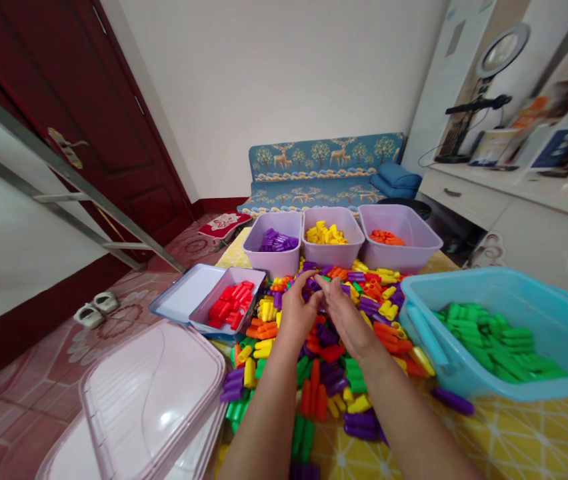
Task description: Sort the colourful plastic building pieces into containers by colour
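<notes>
Both hands meet over a mixed pile of plastic tube-shaped pieces (314,393) in yellow, purple, orange, red and green. My left hand (300,301) is curved, its thumb apart from its fingers, with purple pieces showing in the gap. Close beside it, my right hand (343,310) has its fingers drawn together, pointing at the left fingertips. A small bit of green shows at those fingertips; whatever the right hand holds, if anything, is hidden. Nearest beyond the hands is a lilac bin (334,254) with yellow pieces (325,233).
Another lilac bin (271,262) holds purple pieces, and a third (404,258) orange ones. Red pieces (231,305) lie in a tray at left. A blue tub (469,277) with green pieces stands right. Clear lids (154,393) lie at left; a metal ladder (89,190) leans beyond.
</notes>
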Tool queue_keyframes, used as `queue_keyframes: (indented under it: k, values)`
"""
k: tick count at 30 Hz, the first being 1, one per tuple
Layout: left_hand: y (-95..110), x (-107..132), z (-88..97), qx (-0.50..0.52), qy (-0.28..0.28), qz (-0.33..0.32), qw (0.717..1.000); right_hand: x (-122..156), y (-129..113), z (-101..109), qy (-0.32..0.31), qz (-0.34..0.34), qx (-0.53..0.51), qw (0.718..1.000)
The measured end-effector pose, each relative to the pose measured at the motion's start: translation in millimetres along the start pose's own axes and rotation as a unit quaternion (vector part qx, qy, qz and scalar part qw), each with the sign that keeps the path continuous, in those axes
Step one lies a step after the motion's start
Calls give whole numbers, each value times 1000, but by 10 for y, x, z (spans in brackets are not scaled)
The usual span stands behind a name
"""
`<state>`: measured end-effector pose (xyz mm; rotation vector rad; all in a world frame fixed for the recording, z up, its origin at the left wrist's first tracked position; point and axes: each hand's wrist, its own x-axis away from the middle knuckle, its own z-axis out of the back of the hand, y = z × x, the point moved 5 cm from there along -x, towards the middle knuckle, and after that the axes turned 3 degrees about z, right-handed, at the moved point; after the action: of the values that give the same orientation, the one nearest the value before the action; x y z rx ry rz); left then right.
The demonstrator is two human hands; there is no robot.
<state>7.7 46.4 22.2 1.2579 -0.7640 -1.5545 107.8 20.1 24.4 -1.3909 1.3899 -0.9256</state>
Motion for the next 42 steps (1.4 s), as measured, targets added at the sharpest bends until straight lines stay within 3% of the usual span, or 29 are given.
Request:
queue_keyframes:
  k: [2, 4, 8, 10, 11, 13, 15, 18, 20, 23, 27, 32, 37, 42]
  values:
    - [-5, -15, 75, 11, 40, 18, 999, -12, -13, 42, 27, -1, 4, 1000]
    - [97, -67, 213, 16, 100, -4, 995, -25, -33, 83, 53, 4, 5, 999]
    - [479, -380, 545, -63, 237, -115, 963, -38, -86, 120, 78, 28, 2, 997]
    - [597, -644, 626, -114, 271, -156, 943, -39, -109, 132, 87, 46, 6, 995]
    - [612, -787, 627, -140, 266, -161, 940, -41, -114, 141, 91, 53, 12, 994]
    - [564, -1035, 541, -206, 197, -141, 948, -51, -103, 168, 96, 63, 33, 993]
    - [507, -1096, 436, -261, 144, -132, 945, -69, -70, 214, 104, 71, 67, 990]
    - [494, -819, 289, -285, 102, -169, 938, -97, -18, 297, 122, 92, 122, 981]
    - [410, -545, 172, -286, 27, -133, 949, -110, 4, 337, 128, 106, 149, 975]
    - [190, -192, 77, -355, -21, -36, 934, -129, 27, 380, 132, 111, 176, 969]
    - [-17, 4, -14, -365, -54, -41, 928, -159, 58, 372, 103, 123, 265, 951]
    - [-103, 27, 16, -263, -5, -58, 963, -160, 109, 296, 49, 139, 430, 891]
    - [-125, 40, 37, -152, 45, -34, 987, -150, 88, 313, 60, 159, 378, 910]
    - [-98, 57, 29, -26, 64, 1, 998, -148, 112, 372, 112, 130, 357, 918]
